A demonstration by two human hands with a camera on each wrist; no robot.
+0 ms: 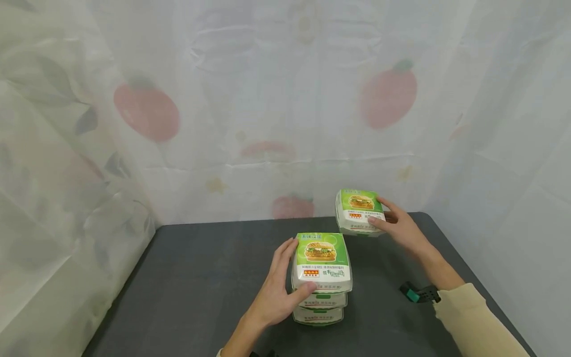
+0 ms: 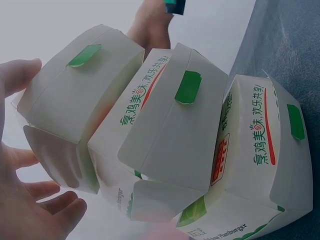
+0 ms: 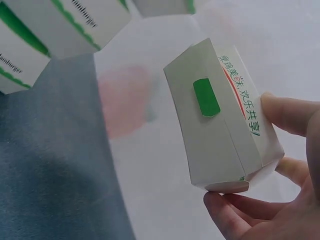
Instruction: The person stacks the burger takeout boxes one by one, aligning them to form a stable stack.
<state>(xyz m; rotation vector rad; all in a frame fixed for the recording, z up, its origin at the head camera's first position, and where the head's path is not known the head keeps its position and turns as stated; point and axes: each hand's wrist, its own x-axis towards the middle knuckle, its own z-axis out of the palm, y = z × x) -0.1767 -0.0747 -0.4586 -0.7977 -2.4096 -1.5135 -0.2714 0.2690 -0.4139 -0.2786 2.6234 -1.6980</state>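
Three white and green paper hamburger boxes stand in a stack (image 1: 322, 300) on the dark table. My left hand (image 1: 277, 292) holds the top box (image 1: 322, 255), thumb at its front edge and fingers along its left side. In the left wrist view that top box (image 2: 80, 80) tilts slightly above the middle box (image 2: 165, 120). A further hamburger box (image 1: 359, 210) is up behind and right of the stack. My right hand (image 1: 397, 225) grips it by its right side, thumb in front; its closed green tab shows on this box (image 3: 220, 115) in the right wrist view.
The dark table (image 1: 200, 277) ends at a pale printed curtain (image 1: 250, 99) at the back, with more sheeting on both sides. A black strap with a green piece (image 1: 415, 293) is at the right wrist.
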